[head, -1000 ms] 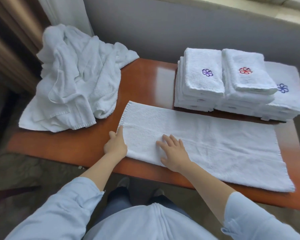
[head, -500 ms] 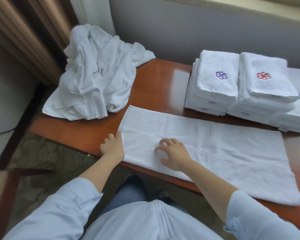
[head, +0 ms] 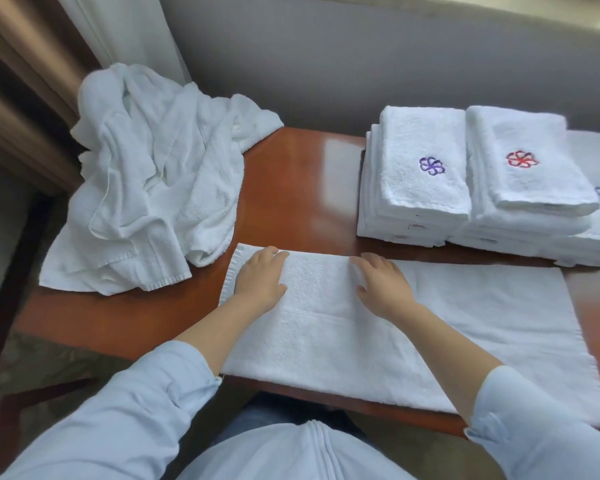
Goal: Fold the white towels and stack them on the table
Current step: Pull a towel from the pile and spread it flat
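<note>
White terry towel (head: 447, 327), long rectangle with hemmed band, flat on glossy wooden desk (head: 291, 188); left hand (head: 260, 278) and right hand (head: 381, 285) press palms down, grip apart

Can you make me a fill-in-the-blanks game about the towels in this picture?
1. Both hands, the left hand and the right hand, lie flat on the ____ towel.
2. The flower on the middle folded stack is ____.
3. The crumpled pile of towels sits at the ____ end of the table.

Missing words: spread-out; red; left
</note>
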A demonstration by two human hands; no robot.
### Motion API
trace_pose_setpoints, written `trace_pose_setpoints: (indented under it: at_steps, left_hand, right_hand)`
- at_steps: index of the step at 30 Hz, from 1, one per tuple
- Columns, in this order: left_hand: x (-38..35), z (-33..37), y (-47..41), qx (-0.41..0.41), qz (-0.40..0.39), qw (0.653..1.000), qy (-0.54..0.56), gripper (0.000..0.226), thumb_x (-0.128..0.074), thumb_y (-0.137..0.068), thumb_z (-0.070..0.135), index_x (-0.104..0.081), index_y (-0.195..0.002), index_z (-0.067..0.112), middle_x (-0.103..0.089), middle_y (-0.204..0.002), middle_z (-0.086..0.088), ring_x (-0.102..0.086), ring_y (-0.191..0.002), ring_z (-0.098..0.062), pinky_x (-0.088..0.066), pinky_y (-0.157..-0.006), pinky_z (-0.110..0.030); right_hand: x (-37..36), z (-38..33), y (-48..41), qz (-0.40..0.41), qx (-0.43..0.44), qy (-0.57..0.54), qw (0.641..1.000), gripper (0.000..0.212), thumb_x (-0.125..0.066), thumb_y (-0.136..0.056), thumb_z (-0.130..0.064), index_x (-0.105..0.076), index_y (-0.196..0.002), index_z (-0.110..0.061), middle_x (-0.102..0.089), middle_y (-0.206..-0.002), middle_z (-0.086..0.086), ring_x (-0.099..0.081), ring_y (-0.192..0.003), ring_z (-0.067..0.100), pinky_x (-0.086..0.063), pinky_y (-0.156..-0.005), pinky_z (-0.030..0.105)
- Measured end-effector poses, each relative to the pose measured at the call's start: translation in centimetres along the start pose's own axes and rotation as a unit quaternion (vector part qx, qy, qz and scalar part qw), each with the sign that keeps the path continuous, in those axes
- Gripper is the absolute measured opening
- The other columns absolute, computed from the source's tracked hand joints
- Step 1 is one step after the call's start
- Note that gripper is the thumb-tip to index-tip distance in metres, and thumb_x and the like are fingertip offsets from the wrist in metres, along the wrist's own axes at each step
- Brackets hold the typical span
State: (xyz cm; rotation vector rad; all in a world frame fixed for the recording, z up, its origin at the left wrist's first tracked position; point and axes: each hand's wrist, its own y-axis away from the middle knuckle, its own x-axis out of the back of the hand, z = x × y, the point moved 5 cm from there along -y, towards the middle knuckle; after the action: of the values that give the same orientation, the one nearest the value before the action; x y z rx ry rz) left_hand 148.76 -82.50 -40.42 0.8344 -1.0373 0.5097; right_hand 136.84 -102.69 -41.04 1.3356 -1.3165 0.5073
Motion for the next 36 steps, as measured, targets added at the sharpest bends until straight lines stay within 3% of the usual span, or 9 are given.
trace_pose_setpoints:
  at_steps: [4,8,12,16,19,23,28,36]
  left_hand:
    - [0.3,-0.3,-2.5,-0.041,-0.034,0.998,-0.038,0.072,-0.067,-0.087,0.023,-0.032,-0.15,0.019,-0.027,-0.155,-0.005,-0.024,-0.144,-0.023,-0.031,-0.113,-0.034]
    - [1.1,-0.2,-4.2,-0.073,-0.057,0.993,-0.076,0.064,-0.076,-0.075,0.032,-0.045,-0.131,0.025,-0.043,-0.128,0.001,-0.039,-0.121,-0.022,-0.038,-0.095,-0.03]
    - [1.7,0.2,-5.2,-0.072,-0.083,0.987,-0.121,0.037,-0.073,-0.073,0.029,-0.047,-0.1,0.027,-0.044,-0.11,0.003,-0.04,-0.106,-0.019,-0.032,-0.076,-0.028]
    - [1.7,0.5,-5.2,-0.09,-0.092,0.984,-0.124,0.038,-0.073,-0.075,0.028,-0.043,-0.1,0.025,-0.056,-0.103,0.005,-0.048,-0.091,-0.017,-0.035,-0.074,-0.03]
    - [2.0,0.4,-4.9,-0.087,-0.104,0.985,-0.104,0.042,-0.072,-0.076,0.029,-0.046,-0.109,0.024,-0.058,-0.101,0.006,-0.058,-0.091,-0.019,-0.039,-0.076,-0.031]
    - [2.3,0.5,-3.6,-0.103,-0.082,0.988,-0.076,0.016,-0.063,-0.081,0.017,-0.05,-0.083,0.026,-0.059,-0.09,0.006,-0.052,-0.073,-0.016,-0.033,-0.06,-0.029]
    - [3.1,0.0,-0.5,-0.096,-0.047,0.993,-0.051,0.023,-0.058,-0.081,0.009,-0.045,-0.073,0.027,-0.054,-0.085,0.007,-0.048,-0.065,-0.015,-0.028,-0.051,-0.029]
    - [2.1,0.1,6.9,-0.054,0.026,0.996,-0.06,0.027,-0.049,-0.084,0.005,-0.044,-0.071,0.028,-0.051,-0.081,0.008,-0.051,-0.066,-0.016,-0.026,-0.052,-0.027]
  right_hand:
    - [0.5,0.5,-1.6,-0.018,-0.024,0.02,0.999,0.069,-0.06,-0.084,-0.017,-0.036,-0.148,-0.028,-0.035,-0.146,0.001,-0.032,-0.132,0.025,-0.025,-0.11,0.034]
    - [1.1,0.4,-2.8,-0.054,-0.028,0.057,0.997,0.069,-0.065,-0.081,-0.023,-0.037,-0.144,-0.03,-0.045,-0.13,0.002,-0.039,-0.121,0.026,-0.033,-0.098,0.036]
    - [1.3,0.7,-3.4,-0.077,-0.037,0.036,0.996,0.045,-0.067,-0.078,-0.026,-0.046,-0.118,-0.027,-0.053,-0.106,-0.003,-0.047,-0.102,0.021,-0.028,-0.082,0.031]
    - [1.4,1.2,-3.0,-0.09,-0.049,0.049,0.994,0.03,-0.064,-0.081,-0.038,-0.051,-0.105,-0.025,-0.052,-0.095,-0.005,-0.054,-0.091,0.021,-0.026,-0.08,0.032]
    - [1.8,1.1,-2.3,-0.045,-0.036,0.088,0.994,0.023,-0.061,-0.081,-0.036,-0.056,-0.102,-0.026,-0.052,-0.088,-0.006,-0.053,-0.095,0.022,-0.025,-0.078,0.032]
    - [2.6,0.8,-0.7,0.033,-0.021,0.07,0.997,0.018,-0.056,-0.079,-0.016,-0.055,-0.095,-0.024,-0.058,-0.093,-0.005,-0.053,-0.095,0.023,-0.027,-0.075,0.031]
    - [3.5,0.3,2.3,0.091,0.033,0.026,0.995,0.017,-0.056,-0.077,-0.007,-0.052,-0.088,-0.019,-0.051,-0.084,-0.006,-0.052,-0.084,0.022,-0.028,-0.062,0.031]
    - [1.9,-0.4,8.2,0.119,0.079,-0.023,0.99,0.021,-0.057,-0.075,-0.004,-0.051,-0.087,-0.02,-0.047,-0.084,-0.01,-0.044,-0.079,0.016,-0.024,-0.052,0.027]
